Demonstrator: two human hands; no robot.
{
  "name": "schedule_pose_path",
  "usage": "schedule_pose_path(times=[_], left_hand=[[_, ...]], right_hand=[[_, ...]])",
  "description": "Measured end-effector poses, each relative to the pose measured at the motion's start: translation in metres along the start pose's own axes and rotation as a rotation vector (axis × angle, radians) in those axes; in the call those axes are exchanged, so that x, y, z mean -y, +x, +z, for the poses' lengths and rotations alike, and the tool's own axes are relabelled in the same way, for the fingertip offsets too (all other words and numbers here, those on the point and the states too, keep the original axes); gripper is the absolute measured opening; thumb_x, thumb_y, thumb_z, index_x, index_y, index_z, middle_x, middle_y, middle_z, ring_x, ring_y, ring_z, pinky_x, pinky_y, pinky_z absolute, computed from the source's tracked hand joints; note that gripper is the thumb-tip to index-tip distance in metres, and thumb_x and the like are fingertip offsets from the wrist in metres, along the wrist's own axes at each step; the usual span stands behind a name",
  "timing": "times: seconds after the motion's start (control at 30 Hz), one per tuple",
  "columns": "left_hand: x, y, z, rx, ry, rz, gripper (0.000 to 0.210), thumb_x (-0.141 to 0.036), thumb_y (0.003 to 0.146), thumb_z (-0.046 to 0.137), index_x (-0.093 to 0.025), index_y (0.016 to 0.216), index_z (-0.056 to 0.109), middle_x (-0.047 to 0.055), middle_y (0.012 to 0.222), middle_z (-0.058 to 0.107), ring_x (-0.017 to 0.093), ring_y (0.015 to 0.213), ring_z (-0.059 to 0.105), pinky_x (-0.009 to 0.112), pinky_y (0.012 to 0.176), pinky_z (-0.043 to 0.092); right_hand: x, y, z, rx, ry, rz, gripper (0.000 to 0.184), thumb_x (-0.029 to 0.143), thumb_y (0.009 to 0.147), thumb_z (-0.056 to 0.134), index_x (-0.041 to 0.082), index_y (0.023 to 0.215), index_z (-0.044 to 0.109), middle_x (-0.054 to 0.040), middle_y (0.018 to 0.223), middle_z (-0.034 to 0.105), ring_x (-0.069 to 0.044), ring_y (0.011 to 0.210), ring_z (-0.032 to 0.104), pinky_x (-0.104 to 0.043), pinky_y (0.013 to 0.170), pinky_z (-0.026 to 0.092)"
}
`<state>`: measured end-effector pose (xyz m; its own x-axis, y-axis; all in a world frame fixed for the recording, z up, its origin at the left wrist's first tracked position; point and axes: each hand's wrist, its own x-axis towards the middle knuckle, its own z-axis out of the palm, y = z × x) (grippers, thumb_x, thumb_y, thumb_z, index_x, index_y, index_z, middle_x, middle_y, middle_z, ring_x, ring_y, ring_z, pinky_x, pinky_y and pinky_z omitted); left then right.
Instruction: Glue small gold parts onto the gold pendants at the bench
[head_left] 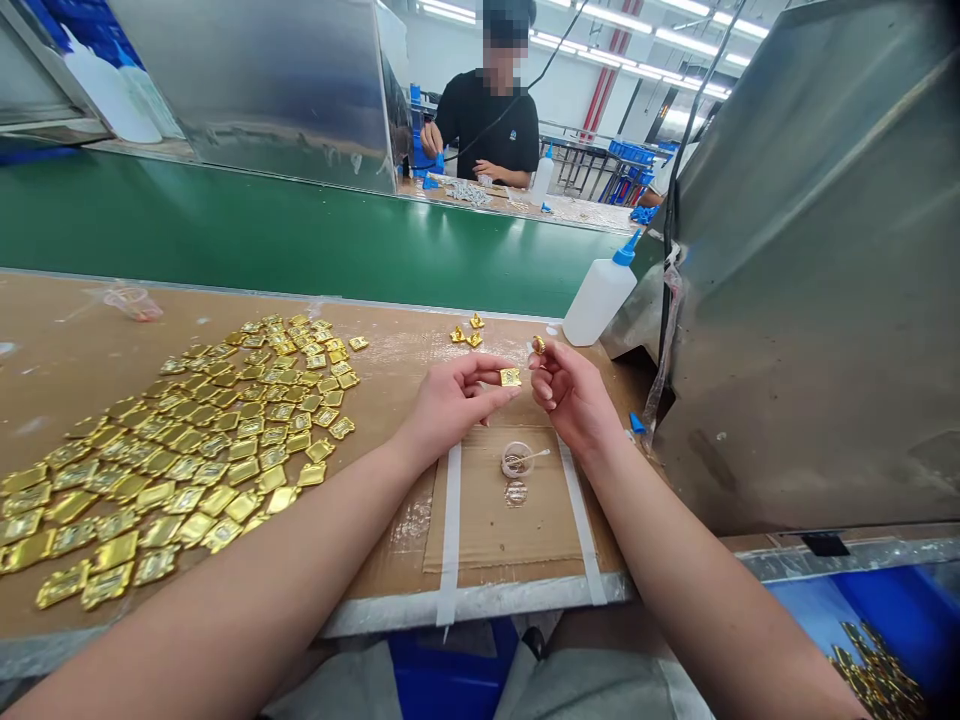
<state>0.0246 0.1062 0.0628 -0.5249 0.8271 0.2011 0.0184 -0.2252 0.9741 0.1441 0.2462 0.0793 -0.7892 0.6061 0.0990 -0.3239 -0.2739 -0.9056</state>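
Between the thumb and fingers of my left hand (457, 400) is a small gold plate (511, 377) with a raised design. Close beside it, my right hand (574, 393) pinches a small gold piece (538, 345) at its fingertips; its exact shape is too small to make out. Just beyond my hands lie several small gold pieces (475, 322). Below them, a small clear cup (516, 459) with a cotton swab (537, 455) across it stands on a taped cardboard sheet (495, 540). A wide spread of gold plates (247, 420) covers the bench to the left.
A white squeeze bottle (600, 298) with a blue tip stands at the back right, near a large metal panel (810, 280). Beyond the bench runs a green belt (300, 235), with a co-worker (487, 125) across it. Lower right, a blue bin (900, 600) holds gold pieces.
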Motion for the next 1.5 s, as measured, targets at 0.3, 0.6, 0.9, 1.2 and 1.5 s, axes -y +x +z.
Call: schedule_pose_path(times=[0.3,0.6,0.9,1.2,1.5], left_hand=[[-0.005,-0.001,0.0,0.049,-0.017,-0.068,0.041,-0.03,0.077,0.088,-0.014,0.113,0.075,0.004,0.087,0.073,0.005,0.052,0.054,0.018,0.046,0.048],[-0.005,-0.003,0.0,0.045,0.02,-0.07,0.041,-0.032,0.077,0.088,-0.015,0.113,0.076,0.003,0.086,0.072,0.006,0.051,0.055,0.019,0.046,0.048],[-0.005,-0.001,0.0,0.037,0.046,-0.075,0.042,-0.033,0.076,0.089,-0.015,0.112,0.076,0.004,0.085,0.073,0.006,0.05,0.055,0.02,0.048,0.047],[-0.008,-0.002,0.0,0.025,0.03,-0.08,0.045,-0.034,0.076,0.089,-0.013,0.113,0.076,0.005,0.086,0.075,0.006,0.051,0.055,0.021,0.047,0.047],[-0.014,-0.003,-0.002,0.059,0.023,-0.125,0.046,-0.031,0.08,0.087,-0.013,0.12,0.076,0.009,0.097,0.078,0.007,0.054,0.056,0.023,0.052,0.05]], right_hand=[[-0.003,-0.003,-0.001,0.008,-0.037,-0.023,0.029,0.046,0.08,0.082,0.02,0.082,0.07,-0.0004,0.083,0.069,-0.006,0.052,0.038,-0.021,0.041,0.023],[0.008,-0.003,0.001,-0.002,-0.036,0.075,0.028,0.047,0.088,0.07,0.031,0.11,0.076,-0.002,0.121,0.075,-0.008,0.054,0.03,-0.026,0.043,0.022],[0.007,-0.005,0.001,0.043,-0.011,0.086,0.033,0.041,0.089,0.065,0.031,0.118,0.077,-0.0037,0.13,0.073,-0.008,0.058,0.038,-0.026,0.046,0.027],[0.0,-0.007,0.002,0.069,-0.128,-0.038,0.033,0.039,0.089,0.068,0.029,0.119,0.079,-0.0055,0.12,0.075,-0.008,0.055,0.045,-0.026,0.046,0.029],[-0.007,-0.008,0.0,-0.063,-0.314,-0.176,0.025,0.046,0.087,0.078,0.021,0.09,0.08,-0.0034,0.086,0.075,-0.007,0.05,0.035,-0.026,0.046,0.03]])
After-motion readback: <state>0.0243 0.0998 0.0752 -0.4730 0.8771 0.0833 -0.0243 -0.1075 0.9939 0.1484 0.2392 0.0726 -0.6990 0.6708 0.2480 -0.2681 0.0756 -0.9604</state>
